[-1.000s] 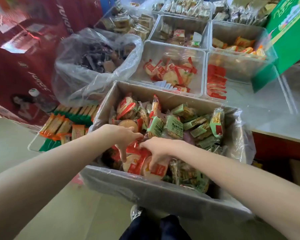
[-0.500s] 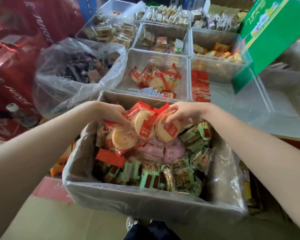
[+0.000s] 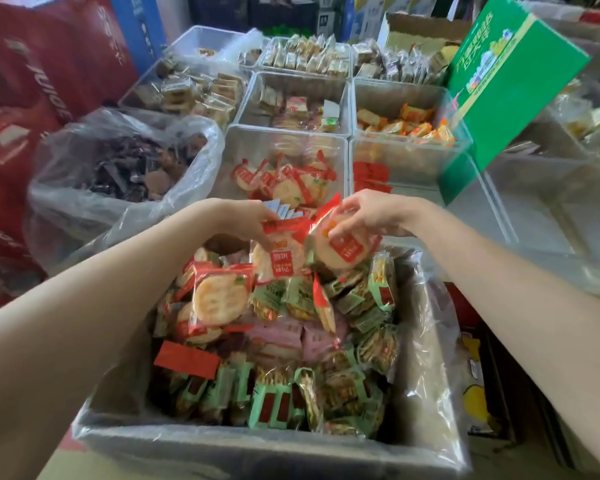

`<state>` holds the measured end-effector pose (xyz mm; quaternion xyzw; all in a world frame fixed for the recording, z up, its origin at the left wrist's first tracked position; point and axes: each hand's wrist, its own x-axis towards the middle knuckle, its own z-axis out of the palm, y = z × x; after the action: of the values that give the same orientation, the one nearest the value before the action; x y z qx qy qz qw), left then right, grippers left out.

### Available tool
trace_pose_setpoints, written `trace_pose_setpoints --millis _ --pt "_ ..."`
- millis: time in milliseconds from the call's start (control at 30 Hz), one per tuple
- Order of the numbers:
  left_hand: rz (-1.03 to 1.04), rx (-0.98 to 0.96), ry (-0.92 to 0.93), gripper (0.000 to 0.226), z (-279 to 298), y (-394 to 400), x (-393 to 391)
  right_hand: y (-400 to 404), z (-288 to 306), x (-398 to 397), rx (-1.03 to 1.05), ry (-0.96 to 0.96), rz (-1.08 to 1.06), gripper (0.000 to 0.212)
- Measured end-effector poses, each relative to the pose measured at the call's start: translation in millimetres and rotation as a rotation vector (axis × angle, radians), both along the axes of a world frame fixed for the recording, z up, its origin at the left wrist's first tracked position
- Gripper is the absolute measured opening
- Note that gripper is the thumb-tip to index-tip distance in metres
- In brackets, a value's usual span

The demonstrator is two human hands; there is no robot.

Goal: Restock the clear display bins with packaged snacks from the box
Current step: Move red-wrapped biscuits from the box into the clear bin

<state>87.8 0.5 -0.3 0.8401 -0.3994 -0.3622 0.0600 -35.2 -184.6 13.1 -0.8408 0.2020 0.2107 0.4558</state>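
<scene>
Near: lined box (image 3: 426,344) full of mixed snack packets. Above its far edge, left hand (image 3: 248,216) pinches a red-wrapped rice cracker packet (image 3: 279,258), fingers clamped on its top edge; right hand (image 3: 368,213) grips a second packet (image 3: 340,251), fingers curled round it, disc face toward the camera. Target clear bin (image 3: 288,136), holding matching red packets, lies straight ahead, just beyond both hands, about equally near each. Near wall is low; open room inside, nothing between.
</scene>
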Motion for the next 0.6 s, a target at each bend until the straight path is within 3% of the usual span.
trace_pose_setpoints --millis 67,233,333,400,467,533,600 --pt "0.069 -0.108 0.045 0.028 1.8 -9.0 4.2 -11.3 -3.8 1.4 0.266 -0.053 -0.14 0.054" --pt "0.48 -0.426 0.435 0.01 2.6 -18.3 8.3 -14.3 -16.1 -4.6 0.697 -0.156 -0.338 0.045" --pt "0.675 -0.629 0.564 0.013 -0.4 -30.5 -10.0 -14.3 -23.2 -6.3 0.96 -0.241 -0.451 0.021" --pt "0.62 -0.571 0.577 0.01 -9.5 -35.9 -28.6 -15.2 -28.6 -4.7 0.884 -0.259 -0.519 0.017" --pt "0.388 -0.361 0.542 0.021 -22.6 -36.1 -44.6 -19.9 -34.8 -5.7 0.561 -0.266 -0.505 0.025" --pt "0.072 -0.085 0.279 0.041 -42.9 -34.2 -57.1 -24.0 -36.6 -11.4 0.271 -0.261 -0.404 0.027" --pt "-0.204 0.166 -0.097 0.061 -63.5 -35.2 -76.2 -26.8 -38.5 -18.9 0.143 -0.234 -0.325 0.024"
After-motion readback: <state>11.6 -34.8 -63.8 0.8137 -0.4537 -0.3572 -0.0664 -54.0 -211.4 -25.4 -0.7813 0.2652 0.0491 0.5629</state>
